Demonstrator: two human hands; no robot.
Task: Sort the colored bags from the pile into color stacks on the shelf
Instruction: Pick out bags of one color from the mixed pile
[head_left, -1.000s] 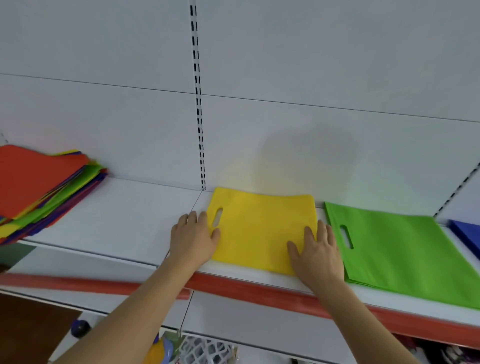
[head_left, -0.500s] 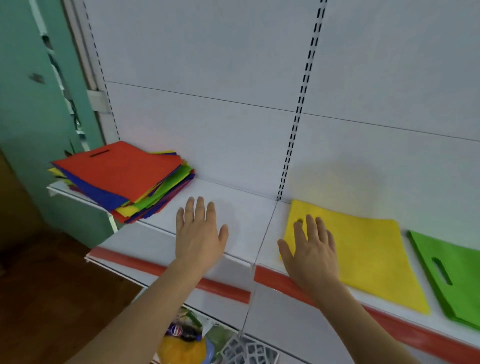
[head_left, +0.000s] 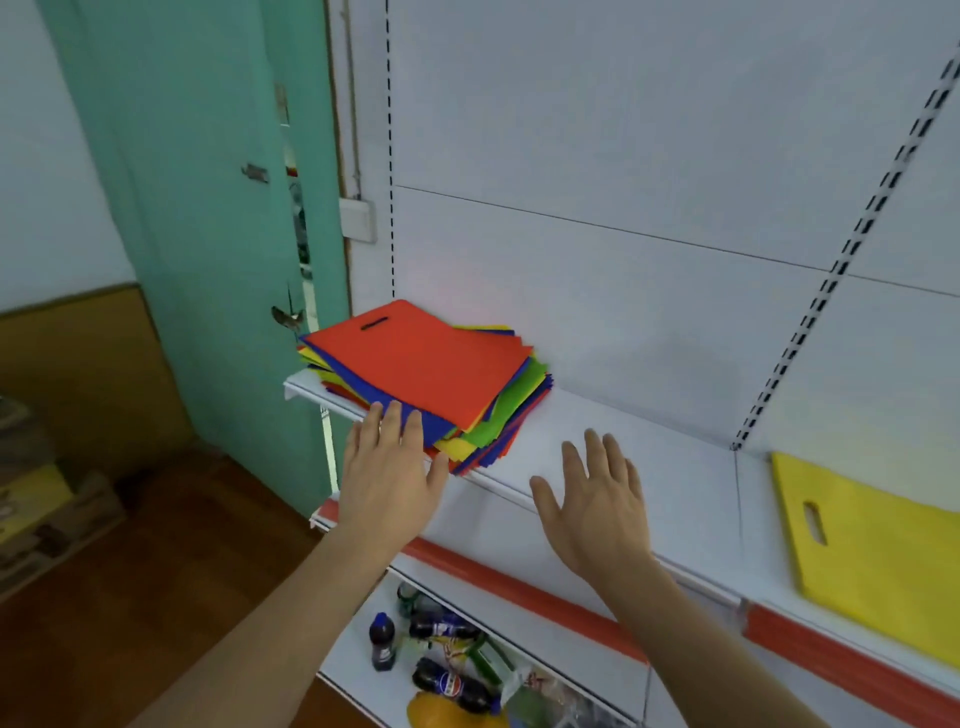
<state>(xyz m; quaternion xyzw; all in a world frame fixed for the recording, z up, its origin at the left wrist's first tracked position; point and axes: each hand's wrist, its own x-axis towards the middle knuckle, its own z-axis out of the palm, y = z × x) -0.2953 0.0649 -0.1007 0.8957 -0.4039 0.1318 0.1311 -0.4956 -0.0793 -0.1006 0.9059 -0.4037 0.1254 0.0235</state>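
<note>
Shelf (head_left: 613, 457) runs from nine o'clock down toward four, white with a red front strip. Pile (head_left: 426, 379) of colored bags sits at its ten-o'clock end, a red bag (head_left: 415, 358) on top. Yellow bag (head_left: 878, 551) lies flat at three o'clock. Left hand (head_left: 389, 473), fingers straight, touches the pile's near corner; right hand (head_left: 597, 504) hovers spread over bare shelf.

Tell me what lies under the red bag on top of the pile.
Under the red bag, edges of blue, green and yellow bags fan out on the shelf. Their count and order stay hidden beneath it.
</note>
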